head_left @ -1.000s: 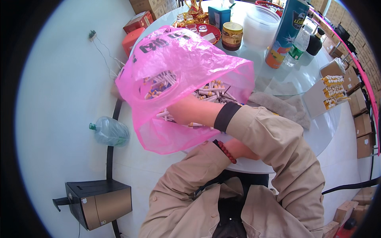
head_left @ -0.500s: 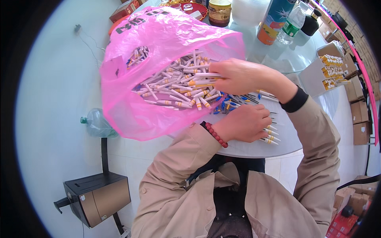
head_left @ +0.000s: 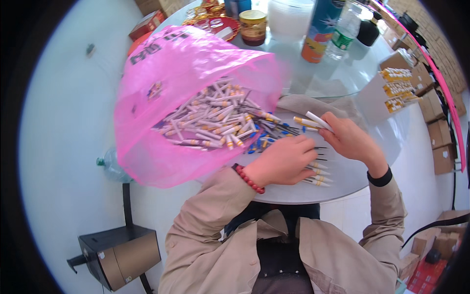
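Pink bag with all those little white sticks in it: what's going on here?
A person is handling slim white-and-yellow pieces at a table. The right hand holds a few of them above the tabletop. The left hand is over a row of similar pieces near the table's edge; whether it grips any is hard to tell. The pink bag lies open to the left, with many more pieces inside.

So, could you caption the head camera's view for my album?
Right hand holding tubes, left hand over the table, beside a pink bag with many more inside.
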A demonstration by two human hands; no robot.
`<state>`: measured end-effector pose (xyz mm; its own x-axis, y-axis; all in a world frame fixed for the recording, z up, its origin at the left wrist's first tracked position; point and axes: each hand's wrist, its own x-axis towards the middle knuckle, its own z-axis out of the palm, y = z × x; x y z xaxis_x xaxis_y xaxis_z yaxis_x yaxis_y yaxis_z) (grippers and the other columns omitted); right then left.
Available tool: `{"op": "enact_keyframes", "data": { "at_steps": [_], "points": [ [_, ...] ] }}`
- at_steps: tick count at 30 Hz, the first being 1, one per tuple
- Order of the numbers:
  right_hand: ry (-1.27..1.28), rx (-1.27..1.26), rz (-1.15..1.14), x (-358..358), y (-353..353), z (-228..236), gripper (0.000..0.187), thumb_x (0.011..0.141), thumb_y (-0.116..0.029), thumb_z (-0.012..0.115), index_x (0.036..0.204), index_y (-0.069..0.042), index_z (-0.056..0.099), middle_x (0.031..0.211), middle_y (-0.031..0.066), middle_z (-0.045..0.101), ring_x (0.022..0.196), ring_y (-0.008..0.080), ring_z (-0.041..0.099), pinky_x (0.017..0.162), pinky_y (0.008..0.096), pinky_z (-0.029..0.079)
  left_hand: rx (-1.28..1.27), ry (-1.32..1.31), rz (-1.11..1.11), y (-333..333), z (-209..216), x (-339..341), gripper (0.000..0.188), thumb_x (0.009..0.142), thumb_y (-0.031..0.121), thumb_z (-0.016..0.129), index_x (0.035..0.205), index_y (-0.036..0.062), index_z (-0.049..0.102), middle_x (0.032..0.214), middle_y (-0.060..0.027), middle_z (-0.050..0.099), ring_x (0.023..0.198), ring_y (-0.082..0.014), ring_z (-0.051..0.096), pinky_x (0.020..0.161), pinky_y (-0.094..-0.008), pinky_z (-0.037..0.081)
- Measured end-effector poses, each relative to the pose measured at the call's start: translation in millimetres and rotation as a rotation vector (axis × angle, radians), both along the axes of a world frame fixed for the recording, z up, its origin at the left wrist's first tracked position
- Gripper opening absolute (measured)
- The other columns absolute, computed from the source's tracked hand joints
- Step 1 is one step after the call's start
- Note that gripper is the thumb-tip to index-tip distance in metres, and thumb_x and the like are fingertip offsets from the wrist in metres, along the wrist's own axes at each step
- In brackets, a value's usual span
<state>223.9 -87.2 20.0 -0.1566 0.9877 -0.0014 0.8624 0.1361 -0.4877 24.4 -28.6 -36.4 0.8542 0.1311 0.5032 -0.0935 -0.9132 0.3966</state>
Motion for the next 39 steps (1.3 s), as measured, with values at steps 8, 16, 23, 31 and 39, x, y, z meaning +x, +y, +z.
{"op": "enact_keyframes", "data": {
  "at_steps": [8, 16, 23, 31, 39],
  "points": [
    [-0.051, 0.164, -0.048, 21.6, -33.5, -3.3, 0.014, 0.084, -0.013, 0.062, 0.093, -0.003, 0.057, 0.087, 0.0133, 0.056, 0.084, 0.0342, 0.055, 0.070, 0.0411, 0.045, -0.005, 0.095, 0.002, -0.1, 4.9, -2.9, 0.029, 0.077, 0.031, 0.071, 0.083, 0.0058, 0.058, 0.081, -0.0064, 0.052, 0.079, -0.0248, 0.055, 0.066, -0.0347, 0.047],
    [-0.120, 0.299, -0.038, 24.9, -38.6, -27.1, 0.017, 0.078, -0.011, 0.068, 0.091, -0.005, 0.060, 0.087, 0.0088, 0.055, 0.087, 0.0286, 0.054, 0.078, 0.0389, 0.045, -0.019, 0.128, -0.009, -1.2, 8.1, -1.9, 0.029, 0.078, 0.031, 0.072, 0.083, 0.0058, 0.058, 0.081, -0.0065, 0.054, 0.078, -0.0247, 0.056, 0.065, -0.0344, 0.047],
    [0.110, 0.309, -0.128, 39.0, -45.5, -18.2, 0.016, 0.076, -0.008, 0.069, 0.089, -0.004, 0.061, 0.089, 0.0098, 0.058, 0.086, 0.0304, 0.057, 0.072, 0.0387, 0.047, -0.002, 0.140, -0.003, -1.5, 9.3, -0.6, 0.028, 0.077, 0.030, 0.073, 0.083, 0.0067, 0.058, 0.081, -0.0057, 0.054, 0.077, -0.0241, 0.056, 0.065, -0.0338, 0.047],
    [-0.005, 0.402, -0.206, 56.7, -41.2, -10.4, 0.006, 0.080, -0.005, 0.063, 0.086, -0.004, 0.062, 0.082, 0.0086, 0.061, 0.078, 0.0285, 0.059, 0.067, 0.0372, 0.048, 0.013, 0.157, 0.013, -2.1, 10.1, 0.1, 0.027, 0.075, 0.029, 0.074, 0.083, 0.0080, 0.059, 0.080, -0.0047, 0.055, 0.075, -0.0236, 0.056, 0.063, -0.0334, 0.047],
    [0.036, 0.394, -0.173, 45.9, -37.6, -8.3, 0.007, 0.080, -0.002, 0.063, 0.087, -0.003, 0.063, 0.081, 0.0100, 0.061, 0.074, 0.0280, 0.060, 0.064, 0.0347, 0.049, -0.020, 0.178, 0.018, -2.4, 12.4, 0.9, 0.027, 0.074, 0.028, 0.075, 0.083, 0.0078, 0.059, 0.080, -0.0049, 0.055, 0.075, -0.0240, 0.056, 0.062, -0.0331, 0.047]
  ]
}}
